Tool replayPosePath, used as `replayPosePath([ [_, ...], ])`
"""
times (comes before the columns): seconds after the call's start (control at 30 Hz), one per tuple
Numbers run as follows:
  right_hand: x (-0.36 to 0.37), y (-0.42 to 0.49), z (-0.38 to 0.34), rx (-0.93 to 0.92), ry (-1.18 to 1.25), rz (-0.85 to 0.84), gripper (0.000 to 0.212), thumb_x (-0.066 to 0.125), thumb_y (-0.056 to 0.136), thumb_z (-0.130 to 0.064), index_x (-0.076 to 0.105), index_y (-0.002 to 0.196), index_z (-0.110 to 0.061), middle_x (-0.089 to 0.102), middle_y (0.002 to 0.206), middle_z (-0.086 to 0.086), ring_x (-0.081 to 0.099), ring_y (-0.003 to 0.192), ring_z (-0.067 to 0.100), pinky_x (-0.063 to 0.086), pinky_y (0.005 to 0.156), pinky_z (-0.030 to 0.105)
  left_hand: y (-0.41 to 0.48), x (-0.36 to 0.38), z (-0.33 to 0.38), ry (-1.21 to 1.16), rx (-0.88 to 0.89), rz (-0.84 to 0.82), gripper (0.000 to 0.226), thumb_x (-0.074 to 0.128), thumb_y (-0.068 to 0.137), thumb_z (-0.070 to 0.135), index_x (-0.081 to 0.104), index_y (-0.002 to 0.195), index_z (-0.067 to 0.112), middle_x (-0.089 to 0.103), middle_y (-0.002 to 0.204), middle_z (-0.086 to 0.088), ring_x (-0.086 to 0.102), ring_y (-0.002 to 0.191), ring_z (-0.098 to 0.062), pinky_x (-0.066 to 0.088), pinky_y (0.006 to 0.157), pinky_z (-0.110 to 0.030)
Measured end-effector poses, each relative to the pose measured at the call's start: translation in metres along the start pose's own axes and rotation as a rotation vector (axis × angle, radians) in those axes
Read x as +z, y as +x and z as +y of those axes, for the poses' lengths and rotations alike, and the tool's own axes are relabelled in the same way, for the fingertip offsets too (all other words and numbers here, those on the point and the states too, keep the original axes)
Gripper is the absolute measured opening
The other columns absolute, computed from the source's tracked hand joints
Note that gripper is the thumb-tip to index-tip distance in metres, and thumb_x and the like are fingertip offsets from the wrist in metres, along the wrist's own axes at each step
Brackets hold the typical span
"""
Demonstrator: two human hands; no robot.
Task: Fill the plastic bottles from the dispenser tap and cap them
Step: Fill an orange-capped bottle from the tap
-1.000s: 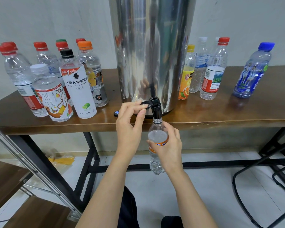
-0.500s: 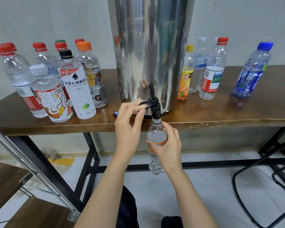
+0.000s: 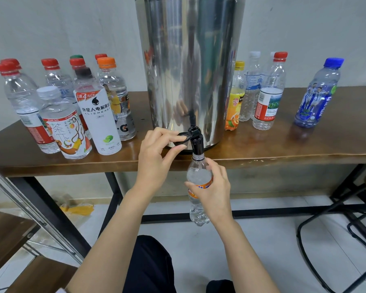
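A tall steel dispenser (image 3: 188,66) stands on the brown wooden table (image 3: 283,144), its black tap (image 3: 195,140) jutting over the front edge. My left hand (image 3: 156,157) pinches the tap's black lever. My right hand (image 3: 213,191) grips a clear bottle with an orange label (image 3: 198,212), uncapped, its mouth held up under the spout. The water in it stands near the shoulder. Several capped bottles (image 3: 72,106) stand left of the dispenser, and several more (image 3: 266,92) stand to its right.
A blue-capped bottle (image 3: 317,94) stands apart at the far right of the table. Black metal chair legs (image 3: 336,218) sit at floor level on the right. A wooden bench and slanted metal bars (image 3: 30,218) lie at lower left.
Both hands stay where they were on the lever and the bottle. The view has shifted only slightly.
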State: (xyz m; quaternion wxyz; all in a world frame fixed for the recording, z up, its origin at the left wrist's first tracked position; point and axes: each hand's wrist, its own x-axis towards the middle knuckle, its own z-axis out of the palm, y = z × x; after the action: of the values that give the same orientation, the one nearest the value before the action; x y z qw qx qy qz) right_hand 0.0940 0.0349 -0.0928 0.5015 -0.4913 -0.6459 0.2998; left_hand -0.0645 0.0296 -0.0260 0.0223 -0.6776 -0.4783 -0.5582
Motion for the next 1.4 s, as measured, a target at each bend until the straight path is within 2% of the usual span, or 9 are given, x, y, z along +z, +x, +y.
replayPosePath([
  [0.17,0.0,0.0,0.0,0.001,0.005,0.009,0.077,0.09,0.067,-0.016,0.053,0.134,-0.025,0.049,0.119,-0.005,0.048,0.101,0.001,0.031,0.079,-0.006,0.003,-0.002,-0.003,0.014,0.037,-0.053,0.02,0.061,0.092,0.03,0.072,0.102,0.016,0.06,0.122,0.01,0.053,0.111,-0.016,0.044,0.097,-0.043],
  [0.3,0.001,0.0,0.001,-0.008,0.009,0.012,0.077,0.09,0.067,-0.015,0.054,0.134,-0.023,0.049,0.118,-0.005,0.046,0.098,-0.002,0.03,0.08,-0.006,0.003,-0.004,-0.005,0.018,0.068,-0.061,0.016,0.066,0.092,0.021,0.073,0.106,0.015,0.066,0.118,0.008,0.057,0.113,-0.018,0.045,0.096,-0.052],
  [0.53,0.001,0.001,0.002,0.0,0.016,0.008,0.078,0.091,0.067,-0.015,0.053,0.135,-0.02,0.049,0.12,-0.003,0.05,0.103,0.007,0.031,0.078,-0.006,0.006,-0.005,-0.009,0.045,0.132,-0.063,0.019,0.065,0.092,0.022,0.073,0.107,0.015,0.064,0.115,0.012,0.058,0.109,-0.02,0.048,0.092,-0.051],
  [0.87,0.0,0.002,0.004,-0.013,0.005,0.002,0.077,0.091,0.066,-0.016,0.054,0.133,-0.022,0.05,0.122,-0.004,0.051,0.105,0.006,0.033,0.081,-0.005,0.008,-0.005,-0.011,0.034,0.163,-0.046,0.019,0.063,0.092,0.022,0.074,0.106,0.014,0.065,0.112,0.01,0.06,0.105,-0.023,0.047,0.091,-0.054],
  [1.03,0.0,0.002,0.004,-0.01,0.003,-0.001,0.078,0.091,0.066,-0.017,0.054,0.134,-0.022,0.05,0.123,-0.005,0.05,0.106,0.005,0.033,0.082,-0.004,0.012,-0.009,-0.011,0.086,0.208,-0.062,0.018,0.061,0.093,0.023,0.066,0.108,0.028,0.068,0.11,0.009,0.058,0.105,-0.022,0.041,0.097,-0.049],
  [1.17,0.0,0.003,0.005,-0.011,0.001,0.0,0.078,0.091,0.066,-0.018,0.053,0.135,-0.023,0.049,0.123,-0.006,0.049,0.104,0.002,0.032,0.083,-0.005,0.02,-0.016,-0.003,0.152,0.239,-0.095,0.016,0.058,0.094,0.028,0.069,0.106,0.028,0.07,0.102,0.006,0.053,0.102,-0.018,0.032,0.097,-0.038],
  [1.23,0.0,0.002,0.005,-0.008,0.006,-0.001,0.079,0.091,0.066,-0.018,0.053,0.135,-0.023,0.049,0.124,-0.007,0.048,0.105,0.001,0.033,0.083,-0.005,0.028,-0.02,0.004,0.202,0.255,-0.109,0.026,0.053,0.096,0.039,0.074,0.103,0.023,0.068,0.092,0.005,0.05,0.098,-0.019,0.028,0.095,-0.033],
  [1.3,0.0,0.002,0.005,-0.008,0.016,-0.004,0.078,0.091,0.067,-0.018,0.053,0.135,-0.024,0.049,0.123,-0.007,0.048,0.105,-0.001,0.033,0.084,-0.004,0.042,-0.017,0.017,0.255,0.245,-0.118,0.034,0.049,0.097,0.046,0.075,0.1,0.024,0.059,0.082,0.008,0.046,0.094,-0.017,0.026,0.092,-0.032],
  [1.4,-0.001,0.002,0.005,-0.005,0.031,-0.009,0.076,0.091,0.067,-0.017,0.054,0.133,-0.026,0.05,0.123,-0.007,0.049,0.106,0.0,0.034,0.083,-0.004,0.061,-0.003,0.031,0.26,0.124,-0.139,0.024,0.056,0.095,0.04,0.074,0.104,0.029,0.053,0.077,0.013,0.043,0.089,-0.015,0.033,0.09,-0.037],
])
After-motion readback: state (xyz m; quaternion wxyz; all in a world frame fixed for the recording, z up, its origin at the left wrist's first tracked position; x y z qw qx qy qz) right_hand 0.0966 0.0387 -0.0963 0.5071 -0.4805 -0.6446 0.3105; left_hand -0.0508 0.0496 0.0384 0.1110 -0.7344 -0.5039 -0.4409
